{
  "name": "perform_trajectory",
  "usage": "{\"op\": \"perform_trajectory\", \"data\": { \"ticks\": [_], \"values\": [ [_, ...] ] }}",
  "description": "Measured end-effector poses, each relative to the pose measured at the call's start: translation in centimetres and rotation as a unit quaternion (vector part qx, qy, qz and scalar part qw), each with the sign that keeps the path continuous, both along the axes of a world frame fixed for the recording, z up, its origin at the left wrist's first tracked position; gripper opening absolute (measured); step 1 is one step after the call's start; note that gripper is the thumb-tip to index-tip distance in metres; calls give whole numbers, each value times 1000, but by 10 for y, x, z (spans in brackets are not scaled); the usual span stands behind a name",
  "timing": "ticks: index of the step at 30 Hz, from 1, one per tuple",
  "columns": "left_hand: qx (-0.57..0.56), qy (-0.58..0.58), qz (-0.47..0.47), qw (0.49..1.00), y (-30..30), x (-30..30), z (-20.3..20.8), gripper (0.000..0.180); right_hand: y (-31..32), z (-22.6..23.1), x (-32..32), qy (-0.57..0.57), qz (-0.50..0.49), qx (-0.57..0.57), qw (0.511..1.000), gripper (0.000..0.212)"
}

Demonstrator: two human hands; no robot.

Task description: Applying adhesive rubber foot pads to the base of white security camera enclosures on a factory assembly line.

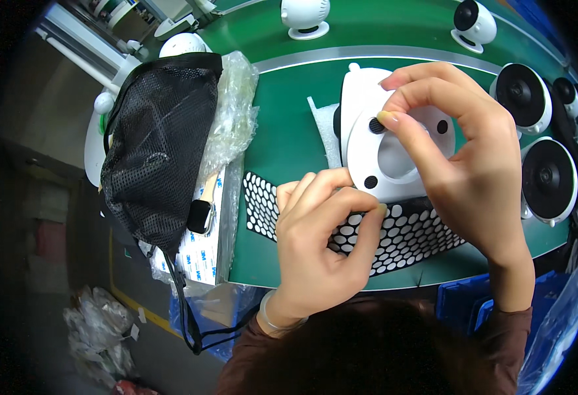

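Observation:
A white round-bodied device (361, 89) lies tipped over on the green table with its ring-shaped base (358, 155) facing me. Small black round pads (370, 182) sit on the base. My right hand (467, 138) pinches with thumb and forefinger at the black round pad (376, 126) on the base's upper left. Below, my left hand (325, 247) is closed, thumb and forefinger tips together beside the base's lower edge; anything between them is too small to make out. Under that hand lies a black sheet with white circles (407, 240), partly hidden by it.
A black mesh bag (160, 145) rests at left over bubble wrap (233, 115) and a printed white sheet, beside a small dark-faced watch (200, 217). White foam (327, 131) lies behind the device. White devices with black round fronts (549, 178) stand right and behind. A blue crate (460, 299) is at lower right.

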State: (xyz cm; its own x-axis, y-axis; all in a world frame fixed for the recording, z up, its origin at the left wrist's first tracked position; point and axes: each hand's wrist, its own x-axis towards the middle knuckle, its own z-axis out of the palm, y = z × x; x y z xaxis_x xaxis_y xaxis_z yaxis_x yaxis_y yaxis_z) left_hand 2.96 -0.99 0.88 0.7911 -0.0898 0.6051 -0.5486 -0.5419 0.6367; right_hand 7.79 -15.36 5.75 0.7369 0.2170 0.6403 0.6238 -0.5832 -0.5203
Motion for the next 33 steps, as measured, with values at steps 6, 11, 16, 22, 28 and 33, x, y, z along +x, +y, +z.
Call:
{"op": "perform_trajectory", "data": {
  "ticks": [6,11,16,22,28,33],
  "values": [
    [-1,-5,-5,1000,-1,-1,0,13,1,-2,-1,-18,5,-6,1000,6],
    [10,-9,-16,1000,1,0,-1,13,2,2,-3,-23,-2,-28,999,7],
    [14,-9,-22,1000,3,2,0,12,-8,6,20,-45,44,-18,998,34],
    [-17,48,-3,999,17,-4,8,8,-6,49,59,304,175,-93,932,24],
    [-6,110,27,994,45,-26,9,9,10,76,154,262,136,-92,951,29],
    [6,132,-20,991,48,-15,8,7,78,36,223,-9,27,-235,972,20]
  ]
}}
